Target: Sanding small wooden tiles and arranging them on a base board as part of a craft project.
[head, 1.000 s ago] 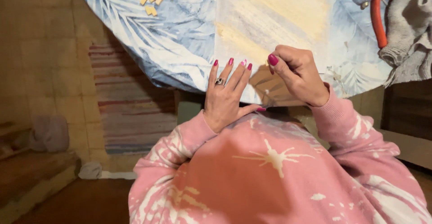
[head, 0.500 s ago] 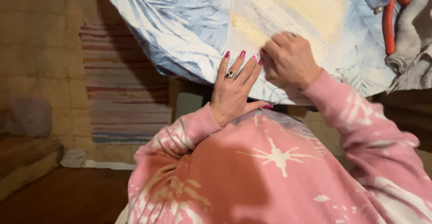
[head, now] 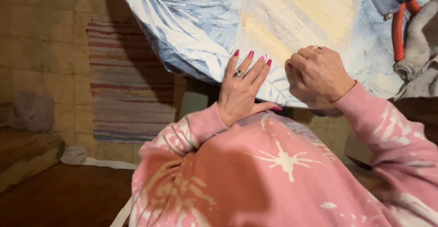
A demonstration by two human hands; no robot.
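A blue leaf-print table [head: 182, 31] carries a pale painted board [head: 296, 12]. The left hand [head: 242, 90] lies flat and open, steadying its near edge; the right hand [head: 319, 76] is curled shut beside it, contents unseen.

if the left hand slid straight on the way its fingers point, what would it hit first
The left hand lies flat, fingers pointing up and slightly right across the pale board. That line looks free along the board as far as the frame shows; the right hand sits off to the side.
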